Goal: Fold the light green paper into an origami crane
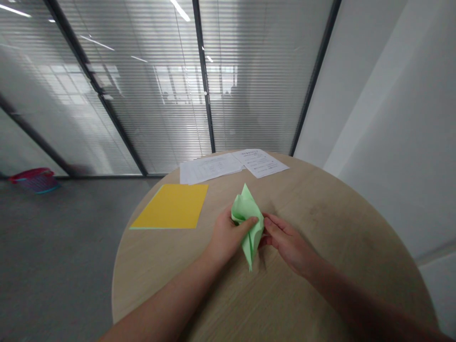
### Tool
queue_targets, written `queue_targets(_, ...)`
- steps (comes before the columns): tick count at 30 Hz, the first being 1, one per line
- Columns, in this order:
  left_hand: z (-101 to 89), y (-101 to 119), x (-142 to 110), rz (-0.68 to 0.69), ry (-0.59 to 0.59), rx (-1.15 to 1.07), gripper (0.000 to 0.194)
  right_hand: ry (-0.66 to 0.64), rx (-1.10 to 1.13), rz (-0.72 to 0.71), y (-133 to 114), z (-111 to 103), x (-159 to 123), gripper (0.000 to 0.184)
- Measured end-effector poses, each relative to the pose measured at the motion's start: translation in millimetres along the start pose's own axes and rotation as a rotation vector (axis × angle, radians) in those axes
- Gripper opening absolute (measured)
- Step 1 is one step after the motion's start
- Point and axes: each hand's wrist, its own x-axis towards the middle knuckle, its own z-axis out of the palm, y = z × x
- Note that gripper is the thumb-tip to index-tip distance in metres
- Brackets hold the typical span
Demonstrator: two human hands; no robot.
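Round pale-wood table [342,213]: white printed paper sheets [213,168] lie along the far edge; a flat yellow paper sheet [171,206] lies near the left edge. Left hand [224,235] grips a folded light-green paper piece [251,209], well inside the surface's edges; right hand [290,244] pinches its right side. Step in hand, as judged: folding. Next move calls for steady left grip, careful right fingertips.

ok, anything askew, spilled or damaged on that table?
No spill or visible damage; the green paper is folded, not visibly torn. Slightly askew: white printed sheets at the back of the table lie at different angles, so they look loosely scattered.
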Motion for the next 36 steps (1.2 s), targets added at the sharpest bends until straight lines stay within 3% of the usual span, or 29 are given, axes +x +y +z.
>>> queue_targets(6,-0.6,-0.8,-3.4,0.131,0.006,0.086,0.03,0.045,-0.092,-0.019,-1.3,1.4,1.6,0.051)
queue_targets(14,-4.9,-7.4,-11.0,0.306,-0.056,-0.059,0.058,0.115,-0.082,-0.006,-1.0,-0.1,2.8,0.044)
queue_targets(21,-1.1,-4.5,-9.0,0.18,-0.039,-0.275,0.053,0.071,-0.057,-0.004,-4.3,6.5,1.3,0.042)
queue_targets(27,-3.3,9.6,-13.4,0.104,-0.025,-0.091,0.054,0.023,-0.035,-0.015,-9.9,5.6,-0.6,0.042)
queue_targets(32,-2.9,4.7,-8.3,0.214,0.052,0.087,0.048,0.015,-0.008,-0.001,-7.4,5.0,-0.5,0.044)
queue_targets(36,-3.1,4.2,-6.5,0.216,0.035,0.179,0.048,0.0,-0.015,0.026,-5.1,7.0,0.7,0.043)
